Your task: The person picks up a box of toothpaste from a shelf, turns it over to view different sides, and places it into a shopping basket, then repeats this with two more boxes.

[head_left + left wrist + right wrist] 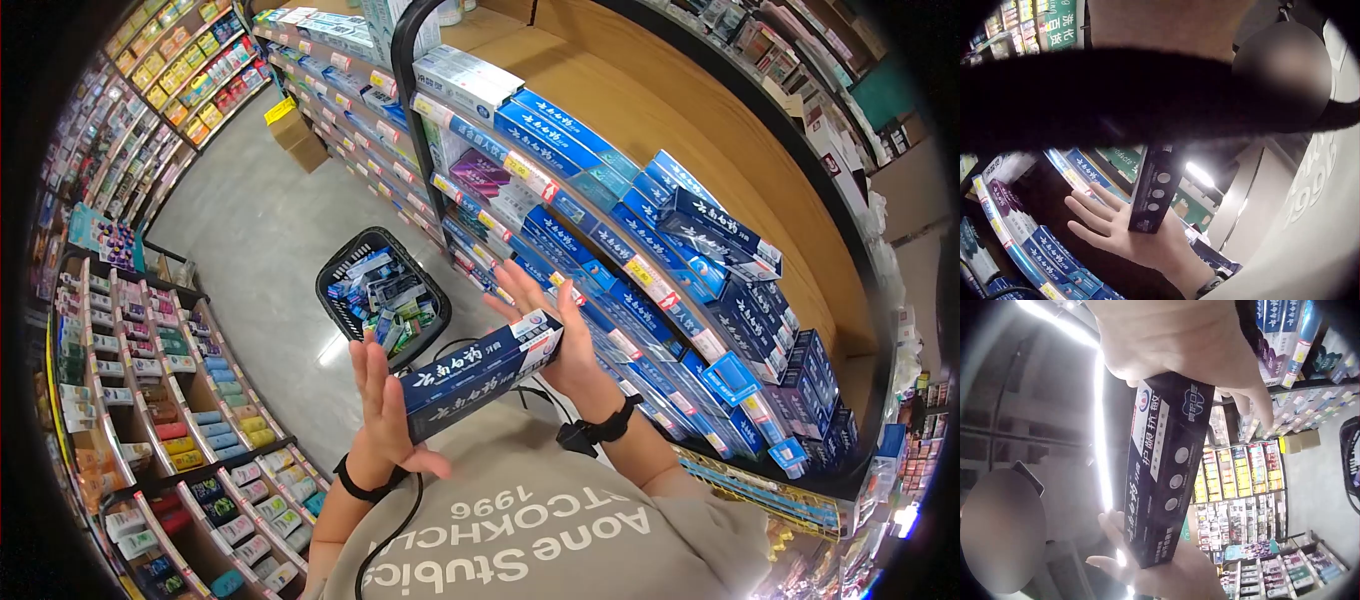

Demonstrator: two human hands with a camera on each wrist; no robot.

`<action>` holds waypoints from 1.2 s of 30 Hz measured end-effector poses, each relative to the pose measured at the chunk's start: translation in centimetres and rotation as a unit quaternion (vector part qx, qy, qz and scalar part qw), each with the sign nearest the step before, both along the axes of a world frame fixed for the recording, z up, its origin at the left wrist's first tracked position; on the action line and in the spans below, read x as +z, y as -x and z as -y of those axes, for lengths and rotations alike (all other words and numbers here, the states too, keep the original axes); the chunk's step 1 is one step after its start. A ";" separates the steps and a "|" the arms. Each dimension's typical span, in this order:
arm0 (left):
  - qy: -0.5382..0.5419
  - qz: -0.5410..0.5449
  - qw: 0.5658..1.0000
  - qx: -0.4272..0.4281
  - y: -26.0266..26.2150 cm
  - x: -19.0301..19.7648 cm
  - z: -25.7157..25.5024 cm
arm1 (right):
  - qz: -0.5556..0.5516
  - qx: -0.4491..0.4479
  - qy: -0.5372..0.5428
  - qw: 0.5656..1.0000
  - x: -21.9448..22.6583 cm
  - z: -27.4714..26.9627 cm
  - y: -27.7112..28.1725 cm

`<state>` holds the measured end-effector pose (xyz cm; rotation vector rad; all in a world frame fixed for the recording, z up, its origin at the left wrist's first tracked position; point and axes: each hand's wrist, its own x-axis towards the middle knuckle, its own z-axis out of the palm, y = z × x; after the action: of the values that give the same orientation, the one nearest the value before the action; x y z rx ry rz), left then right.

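Note:
A dark blue toothpaste box (480, 372) with white lettering is held level between both palms in front of the chest. My left hand (380, 415) presses against its left end, fingers straight and pointing up, thumb stretched out. At the right end, my right hand (562, 345) supports the box with its palm, fingers extended and thumb raised. In the left wrist view, the box end meets the right palm (1141, 244), and the spread fingers stay off the box. The right wrist view shows the printed faces of the box (1163, 469) between the two hands.
A black shopping basket (322, 290) holding many small packages stands on the grey floor (250, 230). On the right, a tiered shelf (700, 335) carries rows of blue toothpaste boxes, several piled loosely. Tubes and bottles fill the rack (190, 430) at left. A cardboard box (297, 140) sits farther down the aisle.

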<state>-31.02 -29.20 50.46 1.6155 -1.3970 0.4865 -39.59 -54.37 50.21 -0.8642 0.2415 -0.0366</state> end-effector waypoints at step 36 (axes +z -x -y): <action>0.137 -0.728 0.671 -0.036 -4.0 1.0 -1.7 | 0.430 -0.163 0.611 0.644 0.8 -4.2 -0.6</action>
<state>-27.00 -27.53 51.46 1.0678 -0.0928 -0.6049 -39.02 -50.17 51.01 -2.0328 -0.6542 -1.0498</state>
